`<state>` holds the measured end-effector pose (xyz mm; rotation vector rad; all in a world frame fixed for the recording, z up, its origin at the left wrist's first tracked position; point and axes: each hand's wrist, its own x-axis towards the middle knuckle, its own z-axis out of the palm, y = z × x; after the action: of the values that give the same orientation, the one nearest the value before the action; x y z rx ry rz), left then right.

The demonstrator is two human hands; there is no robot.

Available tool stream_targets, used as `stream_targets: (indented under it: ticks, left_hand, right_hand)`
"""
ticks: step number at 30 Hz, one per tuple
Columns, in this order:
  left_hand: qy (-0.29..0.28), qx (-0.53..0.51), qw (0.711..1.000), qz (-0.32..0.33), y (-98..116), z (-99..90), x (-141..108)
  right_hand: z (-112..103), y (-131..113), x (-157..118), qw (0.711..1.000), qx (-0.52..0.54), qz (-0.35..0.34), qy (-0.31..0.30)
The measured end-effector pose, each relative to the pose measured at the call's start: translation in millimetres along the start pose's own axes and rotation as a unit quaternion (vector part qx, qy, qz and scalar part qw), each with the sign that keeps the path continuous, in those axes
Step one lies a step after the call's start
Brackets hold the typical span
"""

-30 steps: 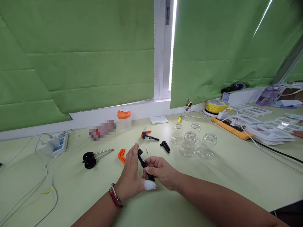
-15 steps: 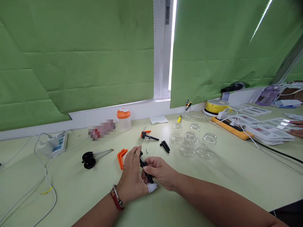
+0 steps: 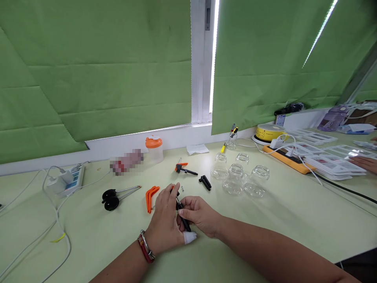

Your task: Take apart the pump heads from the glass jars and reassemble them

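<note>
My left hand (image 3: 167,220), its thumb tip wrapped in white, is curled around a slim black plastic piece with a metal rod (image 3: 185,223). My right hand (image 3: 200,214) pinches the same piece from the other side with thumb and fingers. A bit of orange shows at its upper end, partly hidden by my left fingers. Just left of my fingers lie orange bent pieces (image 3: 149,198). Beyond my hands sit small metal bits (image 3: 182,188), a pair of black plastic pieces (image 3: 205,182) and an orange-and-black assembly with a rod (image 3: 185,169).
Several clear glass jars (image 3: 235,181) stand to the right. Black-handled metal rods (image 3: 113,199) lie left, near white cables and a power strip (image 3: 77,179). An orange-lidded cup (image 3: 154,149) stands behind. Another person's hand (image 3: 365,162) rests by stacked white trays (image 3: 332,165) at far right.
The black piece has turned slightly in my hands, and orange now shows near its upper end. At far right, the other person's hand has shifted at the trays.
</note>
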<state>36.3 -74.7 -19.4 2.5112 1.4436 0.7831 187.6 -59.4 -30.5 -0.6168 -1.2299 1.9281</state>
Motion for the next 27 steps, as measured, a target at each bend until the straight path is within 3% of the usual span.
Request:
stream_targets:
  ticks: [3, 12, 15, 17, 19, 21, 23, 27]
  left_hand:
    - [-0.013, 0.005, 1.0, -0.004, 0, 1.1, -1]
    - [0.029, -0.058, 0.998, 0.007, 7, -10.2, 1]
    - [0.018, -0.109, 0.994, -0.015, 6, -19.2, 0]
    - [0.013, -0.147, 0.988, -0.036, 4, -26.3, 0]
    - [-0.009, -0.199, 0.978, -0.063, 3, -33.5, 0]
    - [-0.061, -0.274, 0.955, -0.099, 3, -39.5, 1]
    - [-0.125, -0.359, 0.914, -0.139, 5, -43.2, 3]
    - [-0.19, -0.507, 0.813, -0.214, 11, -43.2, 6]
  right_hand:
    - [1, 1, -1, 1.0, -0.002, -0.003, -0.002]
    - [-5, 0, 1, 1.0, -0.015, 0.006, -0.027]
    - [-16, -4, 6, 0.996, -0.08, 0.01, -0.041]
    - [-28, -7, 11, 0.985, -0.175, -0.005, 0.01]
    - [-41, -9, 16, 0.937, -0.333, -0.044, 0.1]
    - [-51, -9, 21, 0.849, -0.5, -0.081, 0.15]
    - [-56, -8, 26, 0.775, -0.606, -0.097, 0.15]
    - [-55, -2, 32, 0.688, -0.714, -0.076, 0.107]
